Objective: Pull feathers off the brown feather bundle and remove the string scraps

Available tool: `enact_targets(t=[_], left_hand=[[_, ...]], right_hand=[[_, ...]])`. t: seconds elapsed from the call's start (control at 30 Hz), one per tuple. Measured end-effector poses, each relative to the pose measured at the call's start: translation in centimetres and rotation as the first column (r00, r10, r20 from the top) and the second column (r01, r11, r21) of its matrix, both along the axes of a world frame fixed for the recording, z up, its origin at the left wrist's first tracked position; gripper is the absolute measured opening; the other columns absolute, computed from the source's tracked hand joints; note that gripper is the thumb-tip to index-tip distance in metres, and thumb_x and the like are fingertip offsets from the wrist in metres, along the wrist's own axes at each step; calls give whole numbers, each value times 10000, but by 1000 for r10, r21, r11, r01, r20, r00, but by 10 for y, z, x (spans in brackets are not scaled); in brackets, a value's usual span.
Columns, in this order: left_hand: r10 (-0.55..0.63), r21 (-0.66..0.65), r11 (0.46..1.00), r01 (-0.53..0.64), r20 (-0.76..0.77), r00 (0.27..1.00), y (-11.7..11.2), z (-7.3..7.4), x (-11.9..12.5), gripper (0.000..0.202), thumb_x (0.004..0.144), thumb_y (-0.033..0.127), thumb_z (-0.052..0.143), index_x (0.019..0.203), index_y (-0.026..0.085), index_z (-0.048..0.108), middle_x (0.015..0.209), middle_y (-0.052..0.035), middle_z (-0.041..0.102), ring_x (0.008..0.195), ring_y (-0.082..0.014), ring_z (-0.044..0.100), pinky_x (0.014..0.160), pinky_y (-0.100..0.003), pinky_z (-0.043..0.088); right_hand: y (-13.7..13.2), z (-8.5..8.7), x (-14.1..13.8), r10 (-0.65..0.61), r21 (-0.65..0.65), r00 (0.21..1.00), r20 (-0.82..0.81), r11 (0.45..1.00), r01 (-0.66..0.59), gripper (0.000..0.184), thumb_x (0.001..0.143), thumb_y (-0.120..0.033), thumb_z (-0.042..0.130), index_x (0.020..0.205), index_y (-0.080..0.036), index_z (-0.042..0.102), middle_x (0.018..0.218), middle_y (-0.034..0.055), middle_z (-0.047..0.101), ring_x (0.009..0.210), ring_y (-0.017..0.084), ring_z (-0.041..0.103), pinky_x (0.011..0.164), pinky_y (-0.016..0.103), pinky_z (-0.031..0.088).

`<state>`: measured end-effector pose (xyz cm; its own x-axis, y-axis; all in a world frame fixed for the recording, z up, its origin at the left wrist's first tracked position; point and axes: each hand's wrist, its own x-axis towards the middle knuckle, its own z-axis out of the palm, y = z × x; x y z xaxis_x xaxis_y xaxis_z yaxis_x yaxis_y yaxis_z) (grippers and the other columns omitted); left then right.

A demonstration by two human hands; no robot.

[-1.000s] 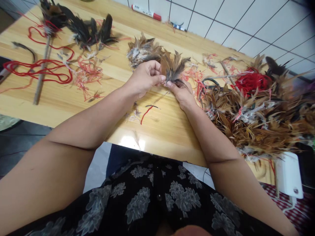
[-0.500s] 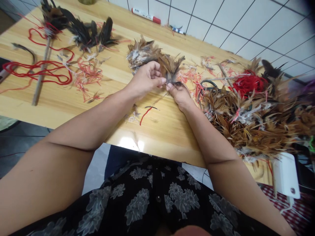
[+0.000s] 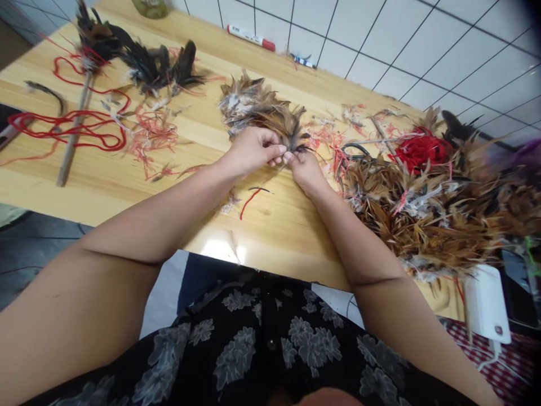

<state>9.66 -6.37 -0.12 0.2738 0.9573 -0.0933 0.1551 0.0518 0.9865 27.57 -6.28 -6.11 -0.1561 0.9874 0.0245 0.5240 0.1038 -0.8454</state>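
Note:
My left hand (image 3: 256, 149) and my right hand (image 3: 306, 170) meet over the middle of the table. Their thumbs and fingertips pinch together at the base of a small bunch of brown and dark feathers (image 3: 292, 123), whose tips fan out away from me. What lies right between the fingertips is too small to make out. Just beyond my left hand lies a pile of brown and grey feather bunches (image 3: 245, 101), touching or nearly touching the held one. Nearer me, a short red string (image 3: 250, 204) and a thin dark quill (image 3: 261, 189) rest on the wooden table (image 3: 291, 225).
To the right lies a large heap of brown feathers (image 3: 418, 220), with red string (image 3: 422, 151) behind it and a white device (image 3: 486, 304) at its near edge. On the left are a feathered stick (image 3: 74, 135), looped red cord (image 3: 101, 138) and black feathers (image 3: 147, 65). Markers (image 3: 251, 38) lie by the tiled wall.
Both hands have come slightly nearer, and the fingertips have drawn tighter together at the feather bunch's base. The whole view has shifted a little.

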Motion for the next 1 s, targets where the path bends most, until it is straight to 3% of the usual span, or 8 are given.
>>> enact_targets(t=[0.1, 0.2, 0.37, 0.5, 0.63, 0.77, 0.87, 1.0], left_hand=[[2, 52, 999, 2, -82, 997, 0, -7, 2, 214, 887, 168, 868, 755, 175, 700, 715, -20, 721, 676, -156, 660, 712, -279, 550], [48, 130, 991, -25, -177, 983, 0, -15, 3, 213, 824, 197, 903, 774, 182, 697, 741, -16, 712, 776, -201, 695, 773, -312, 564], [93, 161, 985, -62, -190, 977, 1, -25, 6, 246, 806, 164, 925, 784, 196, 682, 736, 9, 674, 807, -200, 678, 775, -301, 554], [113, 73, 991, -116, 45, 993, 0, -29, 11, 289, 921, 127, 881, 766, 203, 650, 687, 15, 660, 676, -148, 599, 679, -259, 486], [111, -44, 994, -103, 224, 968, 1, -26, 12, 323, 952, 81, 878, 764, 202, 644, 654, 18, 658, 602, -122, 567, 629, -241, 461], [108, -86, 992, -88, 272, 956, 6, -19, 7, 369, 985, 57, 842, 711, 194, 636, 623, 16, 656, 594, -109, 543, 633, -224, 468], [117, -97, 991, -92, 301, 947, 11, -16, 2, 413, 1022, 52, 821, 677, 179, 633, 620, 14, 642, 585, -91, 522, 635, -218, 459], [98, -86, 993, -75, 310, 946, 15, -18, -2, 413, 1015, 88, 877, 697, 181, 630, 618, 26, 621, 585, -90, 525, 630, -221, 470]], right_hand=[[-8, 8, -8, -49, 11, 972, 229, 999, 47, 306, 1129, -359, 527, 1012, -206, 764, 1216, 136, 852, 1200, 308, 772, 1170, 481, 607], [-18, 14, -17, -148, 40, 925, 349, 989, 144, 333, 1109, -267, 473, 1217, -193, 780, 1480, 187, 813, 1398, 363, 745, 1252, 540, 594], [-28, 16, -23, -172, 46, 921, 350, 985, 167, 307, 1099, -271, 483, 1250, -206, 742, 1369, 189, 819, 1343, 399, 765, 1232, 610, 603], [-24, 13, -22, -143, 49, 948, 283, 990, 134, 213, 1111, -325, 550, 1020, -209, 704, 1275, 204, 784, 1245, 394, 747, 1198, 607, 590], [-17, 5, -16, -82, 119, 990, 115, 991, 68, 272, 1117, -348, 591, 864, -248, 599, 1118, 147, 761, 1145, 323, 689, 1194, 546, 572], [-12, 1, -8, -27, 145, 995, -92, 989, 40, 502, 1061, -652, 725, 785, -267, 557, 892, 58, 667, 1001, 255, 629, 1086, 447, 592], [-11, 6, -3, -10, 90, 968, -251, 995, 34, 638, 955, -865, 752, 807, -257, 628, 847, 33, 633, 947, 227, 619, 983, 406, 590], [-13, 18, -1, 20, -34, 918, -397, 999, -37, 693, 864, -932, 804, 833, -250, 690, 843, 27, 670, 1005, 223, 670, 904, 360, 584]])
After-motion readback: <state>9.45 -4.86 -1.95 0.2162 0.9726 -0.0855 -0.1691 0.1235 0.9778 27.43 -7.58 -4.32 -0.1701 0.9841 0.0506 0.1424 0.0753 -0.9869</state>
